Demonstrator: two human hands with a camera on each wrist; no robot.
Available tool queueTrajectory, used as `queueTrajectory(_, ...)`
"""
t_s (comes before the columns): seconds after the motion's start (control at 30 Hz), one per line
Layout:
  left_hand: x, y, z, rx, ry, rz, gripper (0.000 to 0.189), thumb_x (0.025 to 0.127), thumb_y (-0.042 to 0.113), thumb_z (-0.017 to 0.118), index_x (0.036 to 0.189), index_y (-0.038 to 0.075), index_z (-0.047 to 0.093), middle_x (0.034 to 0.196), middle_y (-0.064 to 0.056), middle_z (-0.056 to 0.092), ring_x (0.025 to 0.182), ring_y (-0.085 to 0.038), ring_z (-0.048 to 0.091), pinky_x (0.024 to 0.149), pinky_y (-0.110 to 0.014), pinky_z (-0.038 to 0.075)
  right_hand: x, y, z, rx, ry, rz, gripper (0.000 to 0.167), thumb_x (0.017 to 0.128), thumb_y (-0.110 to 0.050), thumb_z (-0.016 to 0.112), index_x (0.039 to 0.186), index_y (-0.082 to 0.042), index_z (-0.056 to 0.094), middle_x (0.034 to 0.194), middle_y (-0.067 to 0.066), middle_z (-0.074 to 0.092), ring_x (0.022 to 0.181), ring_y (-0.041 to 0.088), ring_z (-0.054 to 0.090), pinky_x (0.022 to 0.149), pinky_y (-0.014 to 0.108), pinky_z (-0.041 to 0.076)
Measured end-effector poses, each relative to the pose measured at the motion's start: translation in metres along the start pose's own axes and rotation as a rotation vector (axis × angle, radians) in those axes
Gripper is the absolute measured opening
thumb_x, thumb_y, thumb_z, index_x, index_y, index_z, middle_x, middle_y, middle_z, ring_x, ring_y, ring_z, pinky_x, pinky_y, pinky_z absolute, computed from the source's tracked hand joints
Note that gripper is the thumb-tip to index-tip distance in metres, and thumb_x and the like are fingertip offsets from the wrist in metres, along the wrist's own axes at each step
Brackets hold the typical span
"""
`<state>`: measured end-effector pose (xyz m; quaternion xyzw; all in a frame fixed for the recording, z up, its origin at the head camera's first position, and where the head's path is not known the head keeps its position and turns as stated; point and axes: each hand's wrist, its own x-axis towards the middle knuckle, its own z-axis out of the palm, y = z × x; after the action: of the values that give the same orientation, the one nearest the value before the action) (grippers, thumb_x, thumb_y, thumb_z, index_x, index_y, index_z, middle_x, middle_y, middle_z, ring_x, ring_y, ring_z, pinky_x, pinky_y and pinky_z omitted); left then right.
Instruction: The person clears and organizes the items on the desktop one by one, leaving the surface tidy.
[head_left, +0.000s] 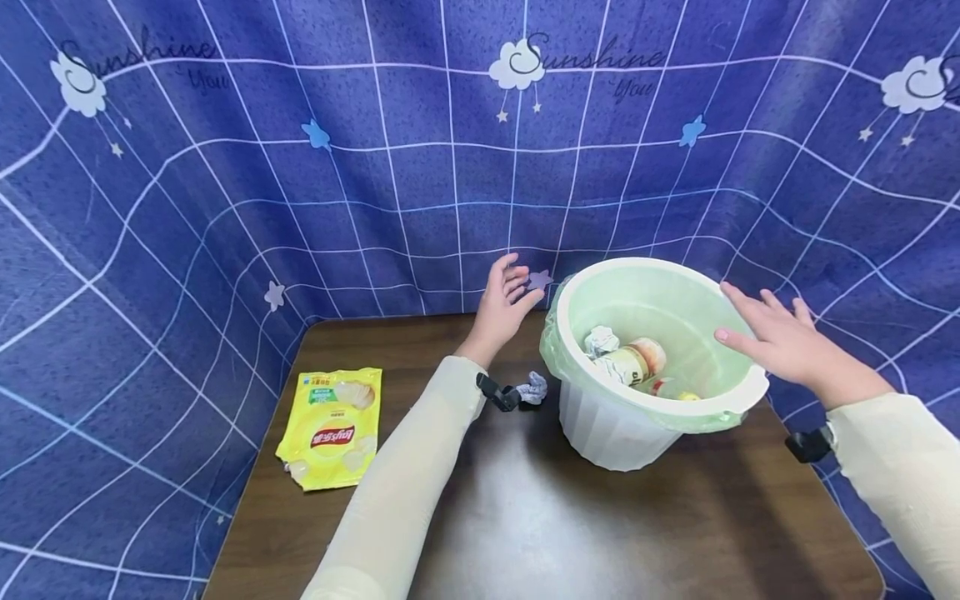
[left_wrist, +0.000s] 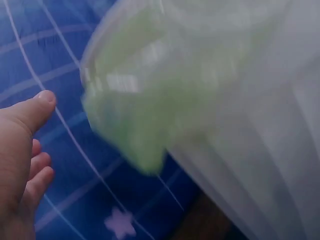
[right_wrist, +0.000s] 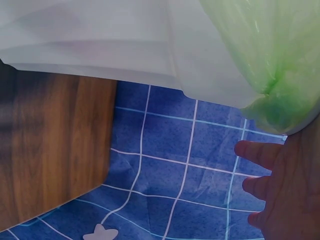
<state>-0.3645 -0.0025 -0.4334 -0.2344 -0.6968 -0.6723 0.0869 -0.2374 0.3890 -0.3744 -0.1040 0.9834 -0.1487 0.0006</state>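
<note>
A white trash bin (head_left: 618, 429) stands on the table, lined with a thin green bag (head_left: 557, 346) folded over its rim. Inside lie a crumpled paper ball (head_left: 601, 341), a labelled cylindrical container (head_left: 633, 362) on its side and small red and yellow bits. My left hand (head_left: 504, 308) hovers left of the bin, fingers loosely bent, holding nothing; the left wrist view shows a gap between thumb and liner. At the bin's right side, my right hand (head_left: 780, 337) has its fingers spread, overlapping the rim in the head view. Another crumpled paper ball (head_left: 533, 388) sits beside my left wrist.
A flattened yellow chip bag (head_left: 333, 429) lies on the left part of the brown wooden table (head_left: 517, 517). Behind and around the table hangs a blue checked curtain (head_left: 420, 183) with clouds and stars. Black wrist cameras are strapped over both pale sleeves (head_left: 405, 467).
</note>
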Motion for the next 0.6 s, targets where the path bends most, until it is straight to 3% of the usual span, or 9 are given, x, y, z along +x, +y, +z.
queueTrajectory(0.23, -0.018, -0.051, -0.011, -0.007, 0.021, -0.088, 0.07, 0.093, 0.002, 0.071, 0.15, -0.001, 0.032, 0.138, -0.024, 0.053, 0.131, -0.037, 0.052, 0.113, -0.052, 0.038, 0.0, -0.001, -0.001, 0.014, -0.001, -0.001, 0.078, 0.104, -0.046, 0.046, 0.162, -0.008, 0.011, 0.161, 0.029, 0.023, 0.143, 0.064, 0.008, 0.109, 0.077, -0.013)
queueTrajectory(0.6, -0.069, -0.122, -0.015, 0.104, -0.091, -0.256, 0.079, 0.09, 0.005, 0.075, 0.154, 0.012, 0.029, 0.147, -0.021, 0.048, 0.136, -0.039, 0.046, 0.115, -0.053, 0.036, 0.0, 0.0, 0.001, 0.01, 0.001, 0.008, 0.078, 0.104, -0.046, 0.045, 0.162, -0.008, 0.011, 0.161, 0.028, 0.023, 0.143, 0.064, 0.008, 0.108, 0.078, -0.011)
